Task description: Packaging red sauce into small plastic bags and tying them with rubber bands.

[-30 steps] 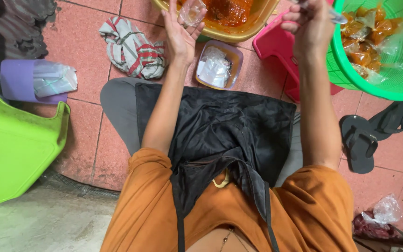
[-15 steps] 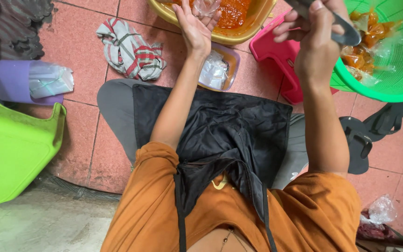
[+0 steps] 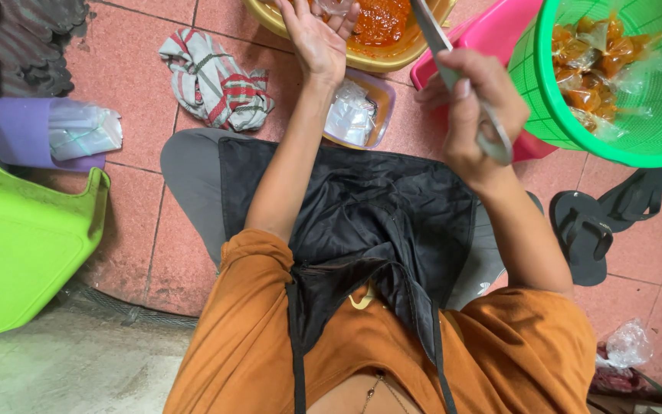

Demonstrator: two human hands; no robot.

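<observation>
A metal spoon [image 3: 453, 73] stands slanted in the right hand [image 3: 473, 115], grip clenched round its handle, its top end running past the upper edge of view. It hangs over the rim of the pink tub [image 3: 492, 46], just beside the green basket [image 3: 614, 84] of filled packets. The left hand [image 3: 317, 38] reaches forward, palm up, over the yellow bowl [image 3: 392, 54] of red paste, pinching a clear bag [image 3: 336, 8]. Both forearms stretch out above the black apron [image 3: 369, 222]. Open tiled floor [image 3: 132, 100] lies left, round the striped cloth [image 3: 212, 80].
</observation>
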